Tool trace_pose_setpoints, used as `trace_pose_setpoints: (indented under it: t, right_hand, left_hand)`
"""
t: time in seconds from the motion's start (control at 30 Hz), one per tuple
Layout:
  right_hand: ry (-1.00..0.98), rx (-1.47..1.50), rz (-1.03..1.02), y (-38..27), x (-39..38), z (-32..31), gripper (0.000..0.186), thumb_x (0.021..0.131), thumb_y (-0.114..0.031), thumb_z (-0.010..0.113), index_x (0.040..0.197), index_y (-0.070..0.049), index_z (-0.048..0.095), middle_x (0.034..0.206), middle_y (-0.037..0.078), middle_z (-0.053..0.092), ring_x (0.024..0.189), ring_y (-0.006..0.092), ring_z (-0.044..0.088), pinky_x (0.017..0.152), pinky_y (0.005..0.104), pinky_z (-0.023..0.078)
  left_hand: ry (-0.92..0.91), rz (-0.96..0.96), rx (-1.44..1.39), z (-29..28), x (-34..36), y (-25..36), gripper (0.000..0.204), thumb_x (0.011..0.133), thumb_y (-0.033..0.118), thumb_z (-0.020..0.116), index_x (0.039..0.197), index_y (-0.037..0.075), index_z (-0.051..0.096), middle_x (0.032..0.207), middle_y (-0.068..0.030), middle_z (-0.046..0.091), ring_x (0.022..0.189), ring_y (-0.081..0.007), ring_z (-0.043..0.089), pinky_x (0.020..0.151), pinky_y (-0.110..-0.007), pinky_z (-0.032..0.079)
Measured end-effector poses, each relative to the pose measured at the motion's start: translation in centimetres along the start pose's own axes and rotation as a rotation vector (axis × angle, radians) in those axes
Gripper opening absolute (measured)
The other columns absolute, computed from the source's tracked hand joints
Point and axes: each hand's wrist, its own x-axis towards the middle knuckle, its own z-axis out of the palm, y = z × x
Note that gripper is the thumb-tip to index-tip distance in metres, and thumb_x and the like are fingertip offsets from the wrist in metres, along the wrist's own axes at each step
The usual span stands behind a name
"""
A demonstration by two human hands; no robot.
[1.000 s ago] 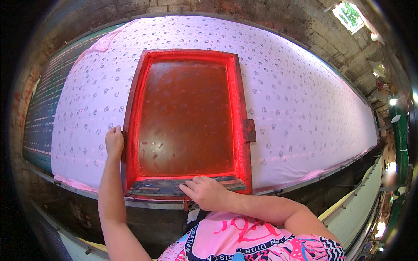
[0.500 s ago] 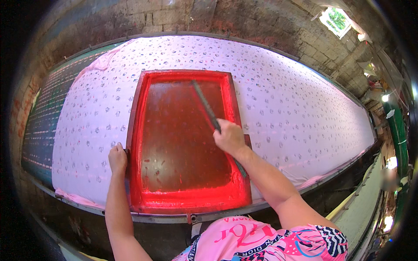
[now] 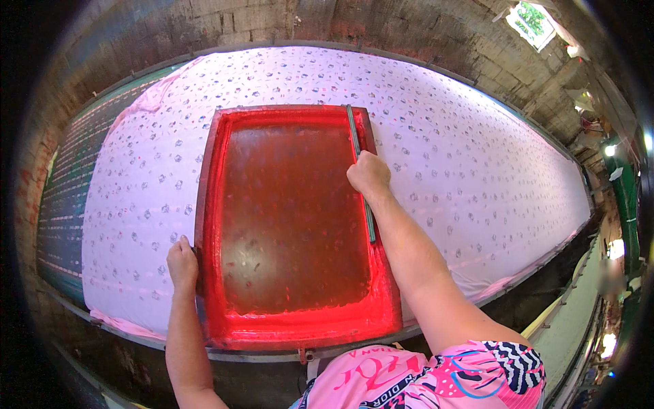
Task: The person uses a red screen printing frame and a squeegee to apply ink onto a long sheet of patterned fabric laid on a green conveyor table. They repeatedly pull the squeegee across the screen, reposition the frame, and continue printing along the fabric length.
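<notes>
A screen printing frame lies flat on pale pink printed fabric. Its mesh is dark reddish brown, edged with wet-looking bright red ink. My right hand is closed round a long, thin squeegee, which lies lengthwise along the right inner edge of the frame. The squeegee's middle is hidden by my fingers. At the left side of the frame my left hand is closed on its edge; exactly what the fingers grip there is partly hidden.
Under the fabric runs a long table, its dark green striped surface bare at the left. A bunched fabric edge lies there. A block wall stands behind. On the right are another long pale surface and a green post.
My right hand has moved up and slightly right, swinging the squeegee from a slant across the mesh to the right edge. My left hand stays at the frame; the view has shifted slightly.
</notes>
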Motion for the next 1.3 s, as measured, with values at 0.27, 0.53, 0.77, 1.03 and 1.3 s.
trace_pose_setpoints:
  t: [0.27, 0.53, 0.77, 1.03, 1.3]
  right_hand:
    - [-0.192, -0.011, -0.172, -2.5, -3.3, 0.0, 0.033, 0.088, -0.019, 0.061, 0.115, -0.004, 0.073, 0.107, 0.028, 0.078, 0.104, 0.0479, 0.076, 0.095, 0.0594, 0.059]
    - [-0.227, 0.007, -0.815, -4.3, -15.0, 2.7, 0.027, 0.087, -0.014, 0.067, 0.112, -0.006, 0.066, 0.093, 0.018, 0.074, 0.085, 0.0387, 0.077, 0.075, 0.0533, 0.062]
    - [-0.389, 0.103, -1.123, -3.8, -26.2, 1.0, 0.028, 0.088, -0.019, 0.068, 0.112, -0.003, 0.069, 0.095, 0.018, 0.076, 0.088, 0.0350, 0.079, 0.074, 0.0486, 0.063]
    - [-0.302, 0.160, -1.274, -0.9, -33.8, 1.2, 0.053, 0.087, -0.029, 0.073, 0.127, 0.005, 0.072, 0.100, 0.016, 0.076, 0.093, 0.0315, 0.076, 0.078, 0.0432, 0.062]
    - [-0.408, 0.265, -1.152, 1.2, -34.9, 0.8, 0.064, 0.080, -0.050, 0.087, 0.123, -0.005, 0.074, 0.105, 0.009, 0.071, 0.104, 0.0294, 0.070, 0.092, 0.0435, 0.056]
  left_hand:
    - [0.031, 0.003, 0.005, 0.1, -0.5, 1.2, 0.060, 0.114, 0.039, 0.046, 0.099, -0.012, 0.073, 0.102, -0.0371, 0.073, 0.099, -0.0552, 0.070, 0.091, -0.058, 0.051]
    - [-0.012, 0.062, 0.038, 0.7, 1.1, -1.0, 0.061, 0.114, 0.039, 0.046, 0.093, -0.012, 0.071, 0.093, -0.0368, 0.072, 0.088, -0.0539, 0.068, 0.086, -0.060, 0.049]
    - [-0.046, -0.047, -0.182, 0.5, 0.9, -1.5, 0.056, 0.113, 0.038, 0.051, 0.085, -0.007, 0.068, 0.077, -0.0179, 0.066, 0.075, -0.0299, 0.062, 0.079, -0.050, 0.049]
    - [0.009, 0.055, -0.100, 0.5, 0.9, -1.3, 0.054, 0.111, 0.039, 0.055, 0.088, -0.008, 0.068, 0.079, -0.0177, 0.067, 0.075, -0.0286, 0.061, 0.077, -0.048, 0.048]
    - [-0.040, 0.079, -0.054, 0.4, 1.3, -1.4, 0.049, 0.105, 0.034, 0.056, 0.088, -0.011, 0.069, 0.078, -0.0218, 0.069, 0.074, -0.0320, 0.062, 0.076, -0.051, 0.049]
